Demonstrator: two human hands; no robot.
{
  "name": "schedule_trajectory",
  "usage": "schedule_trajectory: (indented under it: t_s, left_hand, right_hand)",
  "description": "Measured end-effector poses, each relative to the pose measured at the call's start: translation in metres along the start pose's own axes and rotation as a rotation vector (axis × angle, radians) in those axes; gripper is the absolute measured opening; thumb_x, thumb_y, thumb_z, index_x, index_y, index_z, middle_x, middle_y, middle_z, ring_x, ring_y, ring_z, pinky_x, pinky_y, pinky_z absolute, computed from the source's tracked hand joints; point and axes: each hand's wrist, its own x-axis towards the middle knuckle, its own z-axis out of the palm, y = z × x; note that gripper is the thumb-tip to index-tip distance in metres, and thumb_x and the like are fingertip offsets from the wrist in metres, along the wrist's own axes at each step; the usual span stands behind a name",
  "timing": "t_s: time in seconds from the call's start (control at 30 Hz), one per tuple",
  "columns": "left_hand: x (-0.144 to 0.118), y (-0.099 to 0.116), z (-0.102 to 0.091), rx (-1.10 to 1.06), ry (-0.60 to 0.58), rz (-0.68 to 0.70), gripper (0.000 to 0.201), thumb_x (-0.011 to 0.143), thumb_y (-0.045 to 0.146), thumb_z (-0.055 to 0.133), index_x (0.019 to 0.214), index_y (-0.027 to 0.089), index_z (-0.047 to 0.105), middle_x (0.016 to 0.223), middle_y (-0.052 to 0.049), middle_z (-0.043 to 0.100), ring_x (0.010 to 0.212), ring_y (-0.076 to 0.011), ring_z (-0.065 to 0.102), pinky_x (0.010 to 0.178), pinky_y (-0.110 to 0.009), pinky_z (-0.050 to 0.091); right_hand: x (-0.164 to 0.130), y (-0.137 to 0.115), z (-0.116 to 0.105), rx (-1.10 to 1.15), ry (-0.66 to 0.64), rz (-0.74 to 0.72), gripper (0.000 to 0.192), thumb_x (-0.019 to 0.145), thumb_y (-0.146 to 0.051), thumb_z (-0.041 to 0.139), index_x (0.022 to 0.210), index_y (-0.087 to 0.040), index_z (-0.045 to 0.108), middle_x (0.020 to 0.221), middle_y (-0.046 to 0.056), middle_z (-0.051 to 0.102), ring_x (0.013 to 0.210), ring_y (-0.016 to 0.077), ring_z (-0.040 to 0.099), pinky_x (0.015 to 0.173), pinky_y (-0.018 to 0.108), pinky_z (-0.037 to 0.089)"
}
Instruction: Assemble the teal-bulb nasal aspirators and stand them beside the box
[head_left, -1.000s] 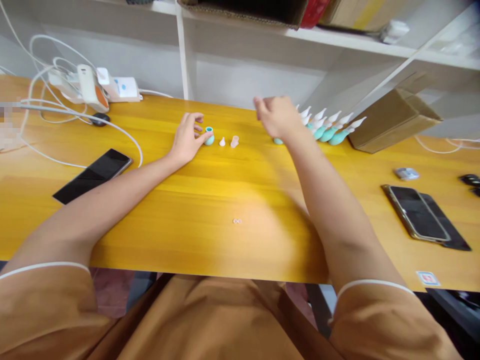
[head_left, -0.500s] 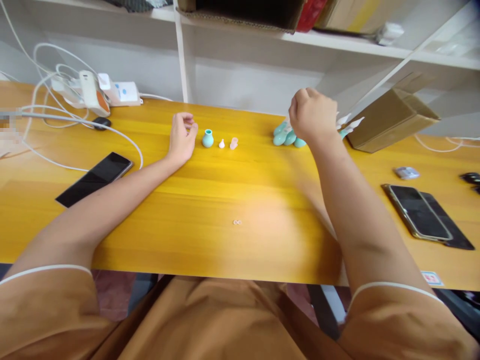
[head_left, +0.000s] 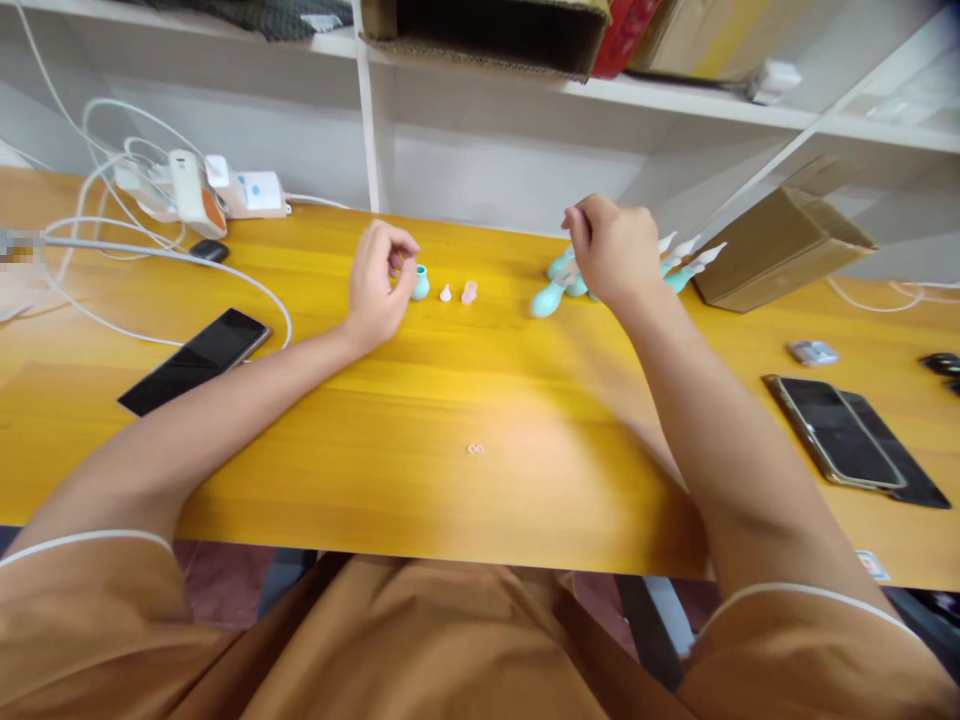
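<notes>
My left hand (head_left: pixel 381 285) hovers with loosely curled fingers and a gap between thumb and fingers. Its thumb partly covers a small teal bulb with an open neck (head_left: pixel 421 284) that stands on the table. To the right of that bulb are a small pale-pink pointed tip (head_left: pixel 445 293) and a pale-pink piece (head_left: pixel 469 292). My right hand (head_left: pixel 613 245) has its fingers closed on a teal bulb syringe (head_left: pixel 549 299), whose bulb sticks out to the left. The grip itself is hidden. Several more bulb syringes with white nozzles (head_left: pixel 681 274) lie behind and beside this hand.
Two small pink rings (head_left: pixel 475 449) lie near the table's front. A black phone (head_left: pixel 196 362) and charging cables are on the left. At right stand a cardboard box (head_left: pixel 784 240), another phone (head_left: pixel 836 430) and a small packet (head_left: pixel 813 352). Shelves run along the back.
My left hand has moved right, to the open teal bulb. My right hand has shifted slightly left and down, and one bulb syringe now sticks out in front of the others.
</notes>
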Motion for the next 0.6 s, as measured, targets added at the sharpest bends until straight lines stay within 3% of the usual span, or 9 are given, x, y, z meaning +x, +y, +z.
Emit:
schedule_trajectory:
  t_s: [0.13,0.2,0.27,0.37,0.5,0.6]
  left_hand:
    - [-0.027,0.066,0.010,-0.238,-0.458,-0.094,0.031,0.098,0.046,0.077,0.116,0.024,0.065,0.119,-0.008,0.072,0.105,-0.0247,0.071,0.090,-0.040,0.058]
    - [-0.043,0.082,0.015,-0.268,-0.656,-0.145,0.045,0.087,0.045,0.088,0.118,0.024,0.065,0.114,-0.007,0.074,0.098,-0.0248,0.071,0.085,-0.038,0.055]
    - [-0.056,0.086,0.015,-0.198,-0.770,-0.177,0.029,0.089,0.037,0.082,0.108,0.024,0.065,0.094,-0.003,0.072,0.082,-0.0233,0.068,0.076,-0.037,0.051]
    - [-0.069,0.079,0.007,-0.158,-0.834,-0.193,0.012,0.089,0.024,0.068,0.099,0.025,0.064,0.085,-0.001,0.070,0.076,-0.0228,0.065,0.073,-0.037,0.048]
    - [-0.077,0.073,-0.005,-0.158,-0.857,-0.166,0.030,0.076,0.022,0.073,0.104,0.024,0.061,0.088,0.000,0.072,0.076,-0.0228,0.065,0.072,-0.036,0.048]
    - [-0.081,0.076,-0.008,-0.188,-0.856,-0.200,0.036,0.072,0.023,0.074,0.105,0.023,0.060,0.095,-0.001,0.074,0.082,-0.0233,0.068,0.074,-0.035,0.050]
  right_hand:
    - [-0.044,-0.050,0.002,0.358,0.008,0.019,0.047,0.114,-0.063,0.046,0.097,-0.025,0.069,0.075,0.004,0.063,0.071,0.0227,0.057,0.075,0.037,0.042]
    - [-0.068,-0.071,0.006,0.573,-0.018,0.092,0.051,0.111,-0.073,0.048,0.096,-0.028,0.066,0.072,0.002,0.059,0.067,0.0226,0.056,0.066,0.035,0.040]
    - [-0.090,-0.085,0.009,0.698,-0.049,0.111,0.052,0.110,-0.075,0.046,0.098,-0.029,0.065,0.071,0.002,0.056,0.063,0.0222,0.055,0.062,0.035,0.038]
    - [-0.117,-0.089,0.011,0.642,-0.100,-0.027,0.051,0.114,-0.069,0.039,0.100,-0.028,0.066,0.083,0.006,0.066,0.072,0.0239,0.061,0.068,0.037,0.043]
    - [-0.139,-0.084,0.015,0.329,-0.183,-0.420,0.050,0.115,-0.063,0.039,0.101,-0.026,0.071,0.096,0.010,0.075,0.082,0.0253,0.065,0.075,0.039,0.042]
    - [-0.146,-0.088,0.024,0.167,-0.086,-0.714,0.059,0.118,-0.061,0.033,0.101,-0.021,0.074,0.087,0.010,0.076,0.075,0.0229,0.063,0.071,0.038,0.037]
